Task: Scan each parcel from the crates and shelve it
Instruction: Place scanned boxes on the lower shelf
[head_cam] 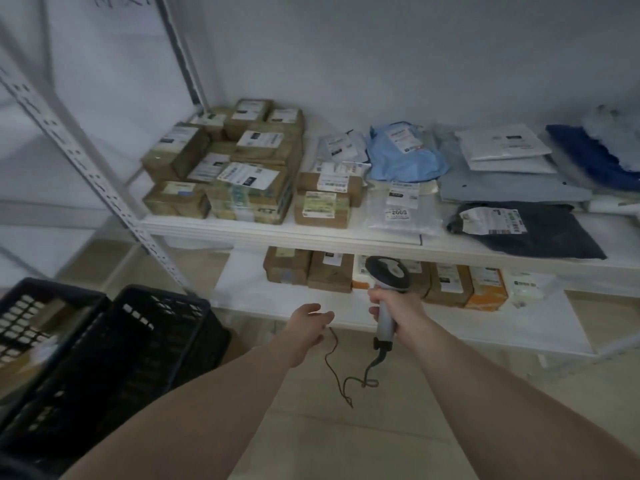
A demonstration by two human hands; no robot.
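My right hand (391, 306) has its fingers wrapped tight round the grey handle of the barcode scanner (387, 271), head up and aimed toward the lower shelf (450, 327), with its cable (349, 379) trailing down to the floor. My left hand (310, 320) reaches forward with fingers relaxed and spread, holding nothing; no parcel is in either hand, so I judge I am between parcels. Just behind the scanner, the lower shelf carries a row of brown cardboard boxes (329, 271) and an orange box (486, 289), all labelled. Above, the upper shelf (242, 230) is well filled: a stack of brown boxes (225, 161) on the left, then soft mailers to the right, among them a light blue bag (403, 157), a clear bag (401, 213), white envelopes (502, 147) and a dark grey bag (533, 233). That much looks done. At lower left stand 2 black plastic crates (145, 341), side by side; the nearer 1 looks dark inside and I cannot tell if it holds anything, while the farther crate (38, 317) seems to show something brown through its slots. I judge most parcels are shelved and the rest, if any, wait in the crates, toward which my left arm would have to turn.
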